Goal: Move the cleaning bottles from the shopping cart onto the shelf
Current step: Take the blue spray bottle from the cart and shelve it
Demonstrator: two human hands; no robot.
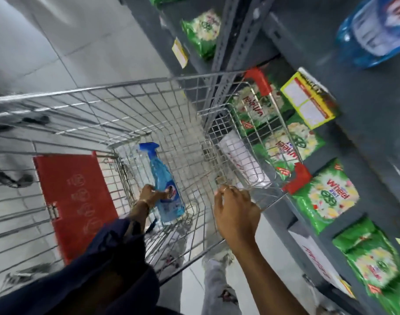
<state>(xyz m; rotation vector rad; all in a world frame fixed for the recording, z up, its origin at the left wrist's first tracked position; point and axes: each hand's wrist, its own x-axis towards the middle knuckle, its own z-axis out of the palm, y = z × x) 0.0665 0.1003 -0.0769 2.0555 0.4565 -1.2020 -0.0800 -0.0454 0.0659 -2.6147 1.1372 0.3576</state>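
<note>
A blue spray bottle [162,178] with a blue trigger head lies deep in the wire shopping cart [135,92]. My left hand [150,194] reaches down into the cart and is closed around the bottle's lower body. My right hand [234,212] grips the cart's near wire rim, close to the grey shelf [364,123]. Another blue cleaning bottle [374,30] stands on the shelf at the top right, blurred.
Green detergent packets [326,196] fill the lower shelf levels on the right, with a yellow box [308,98] above them. The cart's red child-seat flap [74,201] hangs at left. Grey tiled floor [69,42] lies beyond the cart. My legs show below the cart.
</note>
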